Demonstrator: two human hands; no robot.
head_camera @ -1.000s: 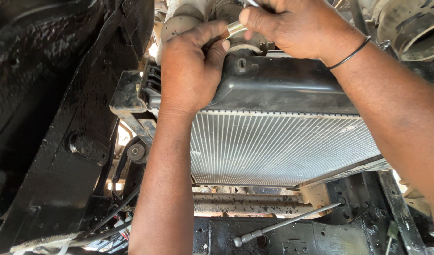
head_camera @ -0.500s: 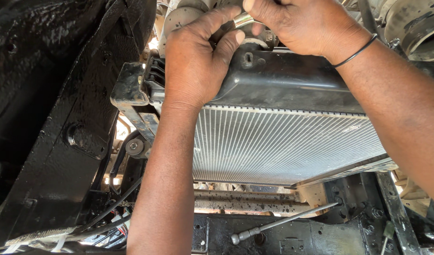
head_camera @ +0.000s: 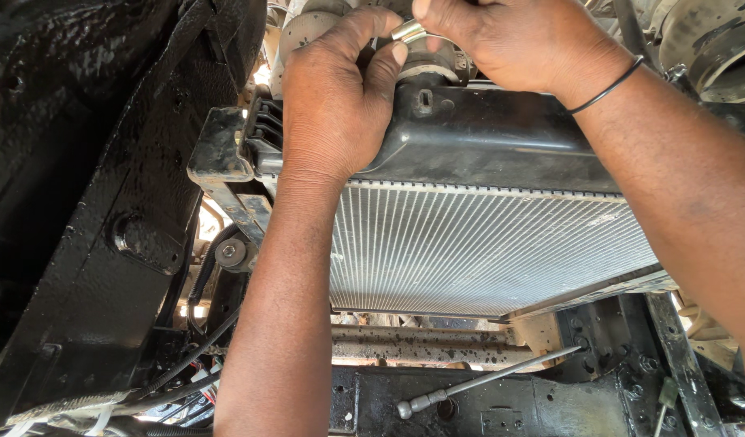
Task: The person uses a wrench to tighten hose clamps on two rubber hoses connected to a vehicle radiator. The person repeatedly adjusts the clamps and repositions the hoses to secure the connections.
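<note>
Both hands have shifted up: left hand (head_camera: 336, 105) and right hand (head_camera: 510, 44) together pinch a small metal piece (head_camera: 408, 31), perhaps a clamp screw, above the radiator (head_camera: 486, 251).

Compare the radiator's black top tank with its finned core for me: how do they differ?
The black top tank is dark, smooth moulded material; the finned core is bright silvery metal ruled with fine, close lines. The tank is the narrower band along the upper edge, the core the far larger face beneath. The left hand lies over the tank's end, while the core is untouched; the right hand works above. Both are joined in one radiator, tilted the same way.
</note>
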